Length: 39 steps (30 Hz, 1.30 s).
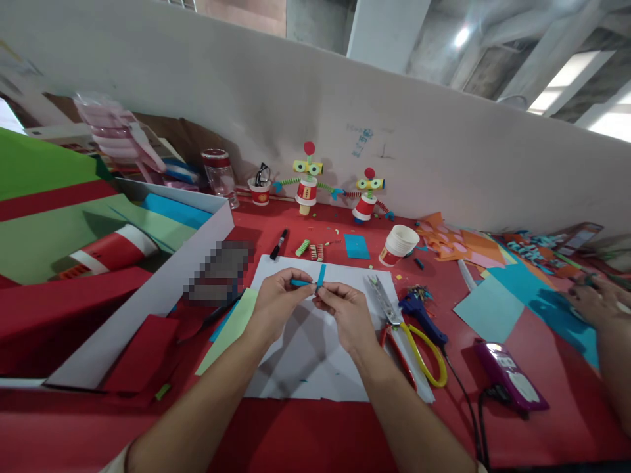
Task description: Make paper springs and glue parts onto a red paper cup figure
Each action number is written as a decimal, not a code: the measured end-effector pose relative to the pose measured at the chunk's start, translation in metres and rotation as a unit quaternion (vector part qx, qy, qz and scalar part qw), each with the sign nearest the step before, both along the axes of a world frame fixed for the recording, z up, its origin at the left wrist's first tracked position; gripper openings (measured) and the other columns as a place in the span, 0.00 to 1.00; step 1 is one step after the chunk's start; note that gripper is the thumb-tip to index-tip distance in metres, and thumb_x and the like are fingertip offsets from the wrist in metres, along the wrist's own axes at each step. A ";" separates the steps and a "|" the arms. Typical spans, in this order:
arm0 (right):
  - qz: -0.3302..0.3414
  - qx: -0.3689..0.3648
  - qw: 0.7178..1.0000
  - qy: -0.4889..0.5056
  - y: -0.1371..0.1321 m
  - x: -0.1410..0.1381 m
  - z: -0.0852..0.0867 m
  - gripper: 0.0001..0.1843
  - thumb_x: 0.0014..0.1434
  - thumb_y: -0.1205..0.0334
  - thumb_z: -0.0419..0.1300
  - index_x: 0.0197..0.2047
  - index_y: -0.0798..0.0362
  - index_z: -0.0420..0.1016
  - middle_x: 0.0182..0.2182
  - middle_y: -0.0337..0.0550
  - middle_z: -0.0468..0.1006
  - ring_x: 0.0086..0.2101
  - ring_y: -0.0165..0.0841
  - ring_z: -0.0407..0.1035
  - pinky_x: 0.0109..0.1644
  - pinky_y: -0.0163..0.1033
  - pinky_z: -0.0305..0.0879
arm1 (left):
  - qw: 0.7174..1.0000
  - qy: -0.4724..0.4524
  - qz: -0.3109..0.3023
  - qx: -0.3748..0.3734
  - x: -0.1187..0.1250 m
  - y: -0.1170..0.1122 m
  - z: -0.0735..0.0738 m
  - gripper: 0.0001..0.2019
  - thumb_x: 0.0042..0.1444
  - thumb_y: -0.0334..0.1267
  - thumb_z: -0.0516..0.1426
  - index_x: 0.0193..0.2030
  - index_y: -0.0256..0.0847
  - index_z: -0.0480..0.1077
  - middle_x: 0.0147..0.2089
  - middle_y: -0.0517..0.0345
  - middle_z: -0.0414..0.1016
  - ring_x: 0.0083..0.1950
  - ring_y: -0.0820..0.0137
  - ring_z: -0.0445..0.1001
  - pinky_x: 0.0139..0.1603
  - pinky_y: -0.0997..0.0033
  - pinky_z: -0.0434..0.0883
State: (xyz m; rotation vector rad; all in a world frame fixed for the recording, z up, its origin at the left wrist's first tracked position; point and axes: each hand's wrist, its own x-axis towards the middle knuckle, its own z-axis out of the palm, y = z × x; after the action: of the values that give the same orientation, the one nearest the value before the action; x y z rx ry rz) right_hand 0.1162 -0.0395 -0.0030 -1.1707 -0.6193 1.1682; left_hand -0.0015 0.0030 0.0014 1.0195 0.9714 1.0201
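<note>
Forearms [207, 407]: both are bare, enter from the bottom edge over the red table [296, 433], and converge above the white sheet [305, 355].
Grey tray [148, 295]: stands at far left; it holds green, blue and red paper and a red paper cup [111, 253] lying on its side.
Green sheet [231, 328]: light green; it lies flat, tucked partly under the left edge of the white sheet.
Marker [279, 244]: black; it lies on the table just beyond the white sheet's upper left corner.
Left hand [276, 299]: thumb and forefinger are pinched on the horizontal end of the blue paper strip [321, 274]; the other fingers are curled.
Blue paper strip: held between both hands above the far part of the white sheet; one end points up and the other runs left into the left hand.
Right hand [348, 309]: fingertips are closed on the strip at its bend, touching the left hand's fingertips.
Cup figures [307, 187]: two stand upright against the back wall, beyond the hands.
Blue square [355, 246]: lies flat on the table beyond the sheet.
Paper cup [398, 244]: tilted, with its mouth facing the camera, right of the blue square.
Scissors [394, 315]: yellow-handled; they rest on the sheet's right edge, beside the right hand.
Glue gun [419, 312]: blue; it lies just right of the scissors.
Purple device [513, 374]: lies on the table, lower right.
Other person's hand [591, 302]: at the right edge, resting on blue paper; its grip cannot be told.
</note>
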 end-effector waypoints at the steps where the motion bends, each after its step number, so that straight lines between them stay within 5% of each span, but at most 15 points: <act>1: 0.004 -0.004 1.000 -0.003 0.000 0.000 0.000 0.10 0.37 0.61 0.69 0.26 0.53 0.78 0.20 0.36 0.77 0.23 0.28 0.70 0.34 0.38 0.69 | 1.000 0.002 0.001 0.000 0.000 0.000 0.000 0.11 0.37 0.35 0.66 0.29 0.39 0.72 0.24 0.62 0.73 0.27 0.73 0.69 0.32 0.72 0.64; 10: 0.008 0.011 0.988 -0.152 -0.001 0.004 0.002 0.07 0.43 0.60 0.66 0.27 0.54 0.78 0.21 0.37 0.77 0.25 0.31 0.72 0.34 0.37 0.69 | 0.999 0.043 0.006 0.031 -0.001 0.003 0.000 0.14 0.37 0.34 0.65 0.31 0.41 0.67 0.20 0.66 0.70 0.24 0.74 0.68 0.27 0.75 0.61; 20: 0.001 -0.001 0.999 -0.040 0.001 0.006 0.004 0.07 0.38 0.62 0.68 0.22 0.54 0.76 0.17 0.35 0.74 0.20 0.27 0.67 0.29 0.35 0.67 | 0.999 -0.042 -0.009 -0.012 0.001 0.000 -0.004 0.21 0.34 0.36 0.68 0.36 0.42 0.65 0.22 0.66 0.74 0.27 0.72 0.72 0.32 0.74 0.63; 32: 0.006 0.037 0.983 -0.181 -0.001 0.009 -0.001 0.10 0.47 0.58 0.64 0.34 0.52 0.82 0.25 0.39 0.80 0.26 0.32 0.73 0.36 0.40 0.71 | 0.999 0.030 -0.006 0.023 -0.001 0.001 0.004 0.22 0.37 0.33 0.65 0.41 0.42 0.63 0.23 0.66 0.73 0.26 0.71 0.72 0.30 0.73 0.64; 39: 0.002 0.005 0.997 -0.073 0.002 0.008 0.001 0.09 0.40 0.60 0.68 0.28 0.53 0.81 0.20 0.36 0.77 0.23 0.28 0.69 0.35 0.38 0.69 | 0.999 0.033 0.000 0.038 0.002 -0.003 0.003 0.22 0.39 0.33 0.64 0.41 0.44 0.61 0.25 0.66 0.74 0.27 0.72 0.73 0.32 0.73 0.65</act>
State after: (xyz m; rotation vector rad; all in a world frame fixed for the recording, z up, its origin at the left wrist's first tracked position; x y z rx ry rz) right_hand 0.1243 -0.0372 -0.0018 -1.2547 -0.7383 1.0873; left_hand 0.0004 0.0005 0.0044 1.1220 0.9930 1.0350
